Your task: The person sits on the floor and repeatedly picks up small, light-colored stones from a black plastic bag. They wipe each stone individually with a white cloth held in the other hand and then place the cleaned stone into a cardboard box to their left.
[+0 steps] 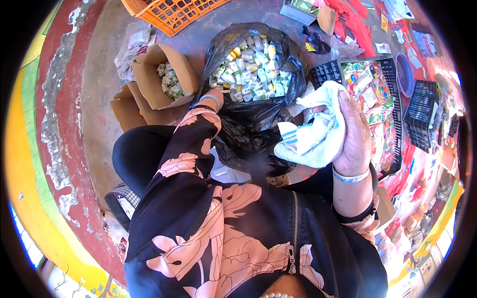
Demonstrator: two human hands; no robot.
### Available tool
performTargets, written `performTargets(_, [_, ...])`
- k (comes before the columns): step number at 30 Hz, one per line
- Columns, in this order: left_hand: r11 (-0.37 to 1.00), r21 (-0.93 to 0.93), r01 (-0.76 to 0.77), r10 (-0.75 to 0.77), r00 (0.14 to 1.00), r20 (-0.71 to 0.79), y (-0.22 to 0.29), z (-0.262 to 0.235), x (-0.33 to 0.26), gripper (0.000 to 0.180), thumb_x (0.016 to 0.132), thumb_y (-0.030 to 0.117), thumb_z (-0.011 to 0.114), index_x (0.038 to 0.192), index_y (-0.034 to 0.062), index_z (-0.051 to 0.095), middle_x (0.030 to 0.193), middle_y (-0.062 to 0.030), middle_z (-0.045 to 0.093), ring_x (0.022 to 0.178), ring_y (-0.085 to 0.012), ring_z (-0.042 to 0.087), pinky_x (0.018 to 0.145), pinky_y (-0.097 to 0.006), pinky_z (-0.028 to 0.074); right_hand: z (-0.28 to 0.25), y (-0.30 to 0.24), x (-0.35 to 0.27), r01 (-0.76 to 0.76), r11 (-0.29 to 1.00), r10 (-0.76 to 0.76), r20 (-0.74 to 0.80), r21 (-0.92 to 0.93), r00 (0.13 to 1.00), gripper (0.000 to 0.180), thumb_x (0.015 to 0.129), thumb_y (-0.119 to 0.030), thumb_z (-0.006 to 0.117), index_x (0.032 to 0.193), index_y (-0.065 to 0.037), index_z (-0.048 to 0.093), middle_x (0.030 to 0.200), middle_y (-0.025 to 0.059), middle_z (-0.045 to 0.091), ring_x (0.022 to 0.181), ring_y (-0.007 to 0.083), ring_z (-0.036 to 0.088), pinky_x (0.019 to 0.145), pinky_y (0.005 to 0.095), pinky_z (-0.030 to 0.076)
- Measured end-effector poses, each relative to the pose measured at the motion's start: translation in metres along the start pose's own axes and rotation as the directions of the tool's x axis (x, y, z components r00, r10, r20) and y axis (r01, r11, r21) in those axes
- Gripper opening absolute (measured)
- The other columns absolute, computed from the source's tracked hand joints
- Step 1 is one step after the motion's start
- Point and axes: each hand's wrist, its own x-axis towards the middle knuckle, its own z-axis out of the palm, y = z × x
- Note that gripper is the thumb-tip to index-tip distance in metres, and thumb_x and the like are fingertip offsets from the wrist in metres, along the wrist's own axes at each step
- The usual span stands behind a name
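My right hand (354, 134) is raised in front of me and holds a white cloth with blue stripes (314, 130). My left hand (214, 97) reaches forward to the rim of a black plastic bag (248, 124); its fingers are hidden behind the bag's edge. The bag is full of several small white bottles with yellow and green caps (251, 69). A bracelet sits on each wrist.
An open cardboard box (158, 74) with more small bottles lies left of the bag, an orange crate (171, 14) behind it. At the right stand black crates (397, 114) with colourful packets, a purple bowl (403, 74) and red cloth (355, 22).
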Motion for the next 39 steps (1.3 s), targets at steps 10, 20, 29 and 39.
performTargets(10, [-0.482, -0.863, -0.152, 0.206, 0.938, -0.28, 0.022, -0.065, -0.096, 0.003, 0.079, 0.007, 0.06, 0.08, 0.0039, 0.06, 0.071, -0.0077, 0.06, 0.051, -0.0086, 0.049, 0.049, -0.021, 0.04, -0.005, -0.013, -0.011, 0.027, 0.998, -0.033, 0.105, 0.06, 0.994, 0.027, 0.089, -0.022, 0.05, 0.104, 0.0, 0.054, 0.08, 0.0121, 0.06, 0.065, 0.0161, 0.059, 0.055, 0.0271, 0.05])
performTargets(20, [-0.795, -0.601, -0.081, 0.287, 0.823, -0.49, 0.08, -0.128, -0.187, 0.032, 0.084, 0.007, 0.052, 0.114, -0.0013, 0.046, 0.099, -0.0148, 0.057, 0.058, -0.0076, 0.044, 0.053, -0.018, 0.037, -0.03, -0.034, -0.017, 0.152, 0.974, -0.177, 0.144, 0.171, 0.974, 0.025, 0.087, -0.023, 0.051, 0.099, -0.001, 0.057, 0.079, 0.0126, 0.061, 0.065, 0.0187, 0.059, 0.056, 0.03, 0.05])
performTargets(29, [-0.644, -0.764, 0.046, 0.392, 0.877, -0.278, 0.104, -0.137, -0.171, 0.02, 0.084, 0.009, 0.052, 0.102, 0.0008, 0.051, 0.096, -0.013, 0.059, 0.059, -0.008, 0.043, 0.052, -0.019, 0.038, -0.059, -0.062, -0.023, 0.21, 0.926, -0.239, 0.057, 0.313, 0.969, 0.026, 0.087, -0.027, 0.051, 0.099, -0.004, 0.056, 0.08, 0.013, 0.061, 0.061, 0.0227, 0.059, 0.052, 0.0367, 0.051])
performTargets(39, [-0.102, -0.928, -0.357, 0.297, 0.88, -0.371, 0.182, -0.265, -0.139, 0.034, 0.087, 0.022, 0.05, 0.111, -0.0015, 0.045, 0.109, -0.0184, 0.054, 0.086, -0.0212, 0.059, 0.065, -0.03, 0.047, -0.061, -0.063, -0.014, 0.207, 0.924, -0.231, 0.039, 0.323, 0.972, 0.027, 0.088, -0.026, 0.049, 0.1, -0.002, 0.054, 0.083, 0.0137, 0.059, 0.064, 0.0228, 0.059, 0.052, 0.0389, 0.052])
